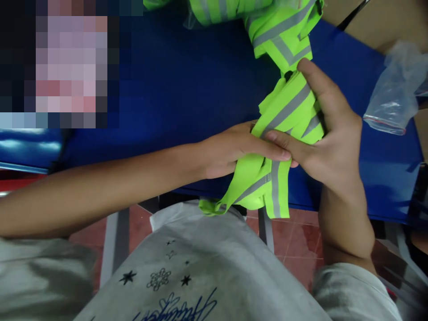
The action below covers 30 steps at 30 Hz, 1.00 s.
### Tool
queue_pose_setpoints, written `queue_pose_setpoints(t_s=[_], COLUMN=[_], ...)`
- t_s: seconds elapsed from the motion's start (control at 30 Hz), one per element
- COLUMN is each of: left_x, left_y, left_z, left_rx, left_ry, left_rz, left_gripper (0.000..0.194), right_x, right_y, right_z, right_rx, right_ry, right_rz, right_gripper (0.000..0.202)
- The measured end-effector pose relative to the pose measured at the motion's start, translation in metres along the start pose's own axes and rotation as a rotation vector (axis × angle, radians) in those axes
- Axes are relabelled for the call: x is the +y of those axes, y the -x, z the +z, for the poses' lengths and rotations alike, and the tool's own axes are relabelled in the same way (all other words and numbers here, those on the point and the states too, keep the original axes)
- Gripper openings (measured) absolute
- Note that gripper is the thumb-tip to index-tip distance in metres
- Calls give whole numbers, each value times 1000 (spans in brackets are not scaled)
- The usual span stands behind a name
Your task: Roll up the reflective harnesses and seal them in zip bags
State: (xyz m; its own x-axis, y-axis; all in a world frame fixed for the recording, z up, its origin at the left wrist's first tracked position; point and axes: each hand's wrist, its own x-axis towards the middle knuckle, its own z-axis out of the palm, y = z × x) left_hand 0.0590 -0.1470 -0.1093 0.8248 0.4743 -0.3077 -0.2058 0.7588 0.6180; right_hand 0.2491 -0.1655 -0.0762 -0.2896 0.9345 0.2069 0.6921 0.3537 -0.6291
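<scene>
A bundle of neon yellow-green reflective strap [287, 104] with grey stripes is held between my two hands over the near edge of the blue table. My left hand [247, 145] comes in from the left and grips the bundle's lower part, its thumb lying across the front. On the right side, my right hand [331, 129] wraps the bundle, thumb across the front near my left thumb and a finger reaching its upper end. Loose strap ends hang below the hands, past the table edge. The fingers behind the bundle are hidden.
More reflective straps [281, 33] lie just beyond the bundle, beside a plastic-wrapped pile [227, 9] at the back of the blue table [187, 80]. A clear plastic bag [394, 93] lies at the right. Cardboard [397, 22] shows at the back right. A blurred-out person is at upper left.
</scene>
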Motion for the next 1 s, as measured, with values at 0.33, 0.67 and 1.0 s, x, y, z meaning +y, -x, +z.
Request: queue_pose_setpoints(t_s=[0.33,0.67,1.0], left_x=[4,15,4], left_y=[7,8,4], left_z=[-13,-10,0], left_rx=[-59,-22,-26], left_ry=[-257,-420,34], left_rz=[25,103,-84], left_gripper=[20,14,15], right_x=[4,-10,-4], right_y=[2,11,1], right_z=[2,-2,-4], right_rx=[-254,-154,83], right_ry=[-181,-70,-2], right_rz=[69,59,-3], right_gripper=[63,40,49])
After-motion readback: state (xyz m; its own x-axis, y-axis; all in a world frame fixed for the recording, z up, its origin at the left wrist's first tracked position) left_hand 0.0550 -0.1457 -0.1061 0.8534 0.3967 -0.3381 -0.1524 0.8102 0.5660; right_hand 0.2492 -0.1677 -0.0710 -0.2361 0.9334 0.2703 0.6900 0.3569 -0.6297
